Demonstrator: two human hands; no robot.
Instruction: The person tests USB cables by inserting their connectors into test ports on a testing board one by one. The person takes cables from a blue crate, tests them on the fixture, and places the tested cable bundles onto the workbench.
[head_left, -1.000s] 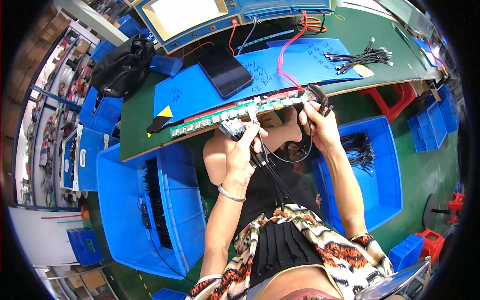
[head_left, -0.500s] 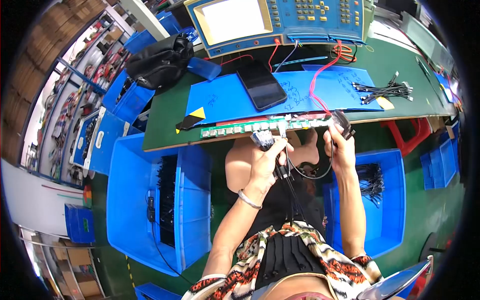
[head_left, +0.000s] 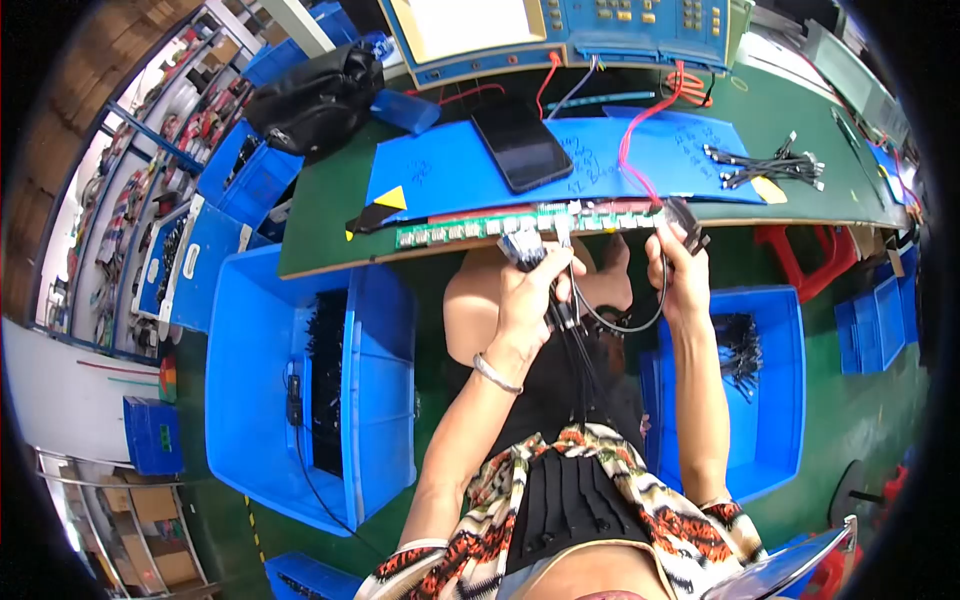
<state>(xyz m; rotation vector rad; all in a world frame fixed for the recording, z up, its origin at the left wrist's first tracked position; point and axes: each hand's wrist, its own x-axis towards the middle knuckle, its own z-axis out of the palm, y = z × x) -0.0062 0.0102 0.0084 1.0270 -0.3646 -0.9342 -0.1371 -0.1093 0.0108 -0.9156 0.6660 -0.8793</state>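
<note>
My left hand [head_left: 533, 292] is closed on a bundle of black cables [head_left: 522, 248], their pale connectors pointing up by the bench edge. At its fingertips a white plug [head_left: 563, 232] meets the green connector board [head_left: 465, 229] along the front edge of the bench. My right hand [head_left: 680, 262] is closed around black cable ends [head_left: 684, 222] at the board's right end. A thin black cable [head_left: 622, 327] loops down between the two hands. Red wires [head_left: 625, 155] run from the tester [head_left: 480, 45] to the board.
A phone [head_left: 520, 148] lies on a blue sheet [head_left: 420, 165]. Loose cables [head_left: 770, 168] lie at the right of the bench [head_left: 318, 215]. Blue bins [head_left: 380, 370] [head_left: 780, 400] with black cables stand below on both sides. A black bag [head_left: 315, 100] sits at the back left.
The head view has shifted, moving the bench and tester in the frame. Both hands keep their grips and stay at nearly the same places along the board.
</note>
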